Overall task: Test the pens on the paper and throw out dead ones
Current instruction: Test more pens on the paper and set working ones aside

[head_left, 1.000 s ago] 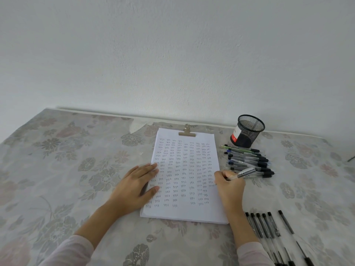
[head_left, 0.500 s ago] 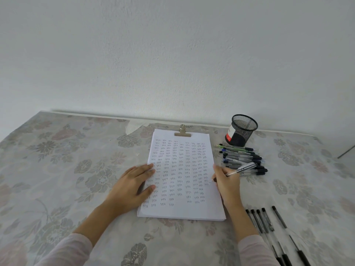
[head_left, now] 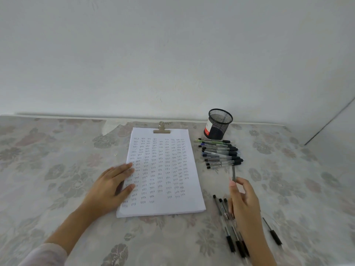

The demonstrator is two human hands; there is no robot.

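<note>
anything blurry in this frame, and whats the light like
Head view: the right hand and the pen it pinches are smeared by motion; the left hand on the paper is only soft at the fingertips. Head view: light is soft and even, shadows faint, no glare on the paper; the marks on it are too small to read.

One view only: a wide-angle camera worn on the person's head, close above the near edge of the table (head_left: 57,150). It looks forward and down toward the far edge and the wall (head_left: 172,54) — which fills the upper half. The paper (head_left: 172,206) lies close, mid-frame.
</note>
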